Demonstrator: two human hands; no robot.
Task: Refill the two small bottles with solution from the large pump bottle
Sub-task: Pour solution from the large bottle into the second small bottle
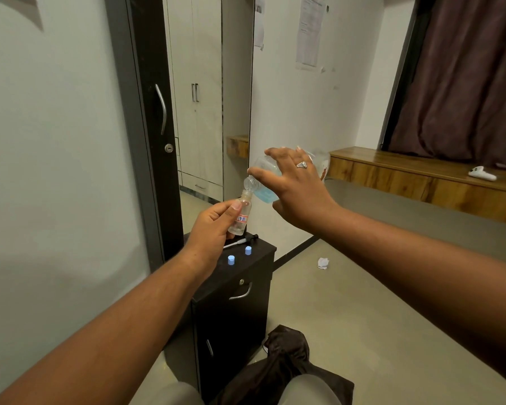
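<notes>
Solution, pale blue, pools by the neck of the large bottle (265, 182), which the right hand (297, 182) clasps tipped, mouth at the small bottle (240, 216) pinched in the left hand (214, 226) above the black cabinet (240, 299). Both look light, smooth plastic, probably slippery when wet, best held mid-body. Two blue caps (231, 260) and the pump head (240, 240) lie on the cabinet.

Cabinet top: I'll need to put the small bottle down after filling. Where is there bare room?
On the black cabinet, the near strip between the front edge and the two blue caps is bare. The back is crowded: the pump tube lies there, under the left hand holding the small bottle.
</notes>
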